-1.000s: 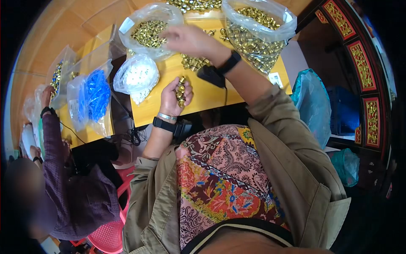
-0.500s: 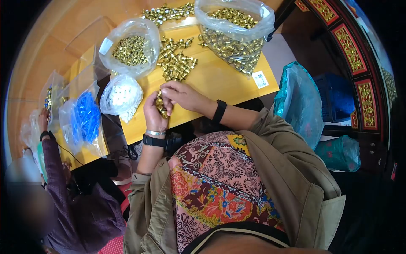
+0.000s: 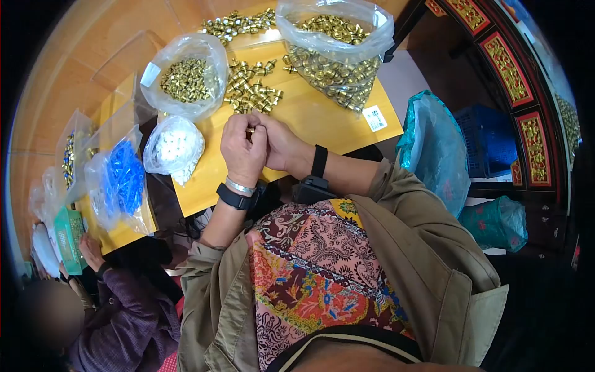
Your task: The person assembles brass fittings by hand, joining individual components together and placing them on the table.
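My left hand (image 3: pixel 242 150) is closed around brass fittings, with only a little brass showing between the fingers. Pressed against it, my right hand (image 3: pixel 280 144) is closed too, and its fingers meet the left hand's over the fittings. Both are above the near edge of the yellow table (image 3: pixel 322 136). Just beyond them lies a loose pile of brass fittings (image 3: pixel 257 94). A clear bag of small brass parts (image 3: pixel 186 80) stands behind to the left, and a bag of white parts (image 3: pixel 175 146) is left of my hands.
A large bag of brass fittings (image 3: pixel 338 68) stands at the back right. More fittings (image 3: pixel 238 25) lie at the back. Left are a bag of blue parts (image 3: pixel 126 177), a green basket (image 3: pixel 69 242) and a co-worker's hand (image 3: pixel 92 251). A lined teal bag (image 3: pixel 434 152) is at the right.
My right hand has come from the small brass parts' bag down to my left hand, which has turned and closed over the fittings. The co-worker's arm has moved down toward the green basket.
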Action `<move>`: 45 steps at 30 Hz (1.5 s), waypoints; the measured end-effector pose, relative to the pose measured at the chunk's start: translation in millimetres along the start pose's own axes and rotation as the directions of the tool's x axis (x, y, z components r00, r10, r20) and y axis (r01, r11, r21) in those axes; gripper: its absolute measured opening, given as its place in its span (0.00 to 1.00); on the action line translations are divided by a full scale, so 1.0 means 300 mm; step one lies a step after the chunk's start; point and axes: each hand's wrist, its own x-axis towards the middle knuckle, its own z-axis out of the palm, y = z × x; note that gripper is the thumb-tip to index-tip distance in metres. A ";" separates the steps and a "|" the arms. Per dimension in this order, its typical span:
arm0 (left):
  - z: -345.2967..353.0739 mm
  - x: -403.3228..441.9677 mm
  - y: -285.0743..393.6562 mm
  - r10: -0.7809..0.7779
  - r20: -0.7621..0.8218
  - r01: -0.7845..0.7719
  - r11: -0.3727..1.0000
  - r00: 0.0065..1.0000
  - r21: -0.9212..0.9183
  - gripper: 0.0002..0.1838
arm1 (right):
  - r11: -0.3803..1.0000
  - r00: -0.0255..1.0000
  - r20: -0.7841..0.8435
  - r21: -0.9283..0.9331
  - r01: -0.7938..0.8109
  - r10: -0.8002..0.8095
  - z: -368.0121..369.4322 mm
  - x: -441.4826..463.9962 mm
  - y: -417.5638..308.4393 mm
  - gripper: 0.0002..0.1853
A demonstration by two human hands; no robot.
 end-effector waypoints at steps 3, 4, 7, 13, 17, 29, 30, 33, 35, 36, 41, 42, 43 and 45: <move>-0.011 -0.013 0.022 -0.044 -0.001 0.044 0.998 0.999 -0.044 0.05 | 1.000 1.000 -0.009 -0.023 0.002 -0.003 -0.002 0.003 0.002 0.17; -0.017 -0.015 0.024 -0.057 -0.014 0.056 0.995 0.998 -0.082 0.05 | 0.999 1.000 -0.003 -0.034 0.003 -0.003 -0.002 0.007 0.000 0.16; -0.045 -0.019 0.033 -0.058 -0.057 0.048 0.986 0.997 -0.159 0.05 | 0.984 0.992 -0.128 -0.175 -0.028 0.006 0.023 0.004 -0.038 0.15; -0.126 -0.065 0.010 -0.118 -0.118 0.090 0.971 0.986 -0.222 0.07 | 0.730 0.876 0.284 -0.485 0.482 -0.390 0.220 -0.040 -0.394 0.11; -0.128 -0.106 -0.032 -0.219 -0.112 0.181 0.943 0.969 -0.280 0.05 | 0.700 0.797 0.332 -0.382 0.603 -0.505 0.324 -0.064 -0.728 0.12; -0.111 -0.127 -0.027 -0.264 -0.002 0.255 0.931 0.964 -0.262 0.03 | -0.114 0.551 0.371 -0.889 0.444 -0.748 0.242 -0.117 -0.800 0.09; -0.110 -0.128 -0.028 -0.262 0.004 0.254 0.932 0.965 -0.257 0.03 | -0.068 0.577 0.363 -0.881 0.468 -0.732 0.249 -0.103 -0.768 0.08; -0.105 -0.132 -0.034 -0.265 0.030 0.264 0.937 0.964 -0.229 0.03 | -0.017 0.719 0.403 -0.878 0.479 -0.566 0.207 -0.066 -0.734 0.10; -0.100 -0.126 -0.038 -0.279 0.061 0.285 0.939 0.958 -0.192 0.04 | -0.034 0.778 0.394 -0.900 0.435 -0.490 0.240 -0.069 -0.602 0.12; -0.099 -0.123 -0.039 -0.291 0.078 0.301 0.938 0.953 -0.173 0.04 | -0.168 0.770 0.437 -0.897 0.408 -0.465 0.228 -0.063 -0.559 0.13; -0.122 -0.101 -0.086 -0.285 0.102 0.296 0.948 0.953 -0.115 0.06 | -0.564 0.858 0.421 -0.801 0.200 -0.294 0.059 -0.013 -0.437 0.20; -0.132 -0.091 -0.087 -0.281 0.100 0.291 0.952 0.954 -0.096 0.07 | -0.568 0.865 0.403 -0.803 0.177 -0.300 0.053 -0.009 -0.428 0.21; -0.140 -0.084 -0.085 -0.280 0.099 0.288 0.954 0.955 -0.079 0.07 | -0.573 0.872 0.382 -0.805 0.153 -0.305 0.048 -0.008 -0.420 0.22; -0.145 -0.084 -0.085 -0.294 0.114 0.302 0.951 0.949 -0.061 0.09 | -0.580 0.861 0.391 -0.802 0.146 -0.325 0.052 0.005 -0.413 0.23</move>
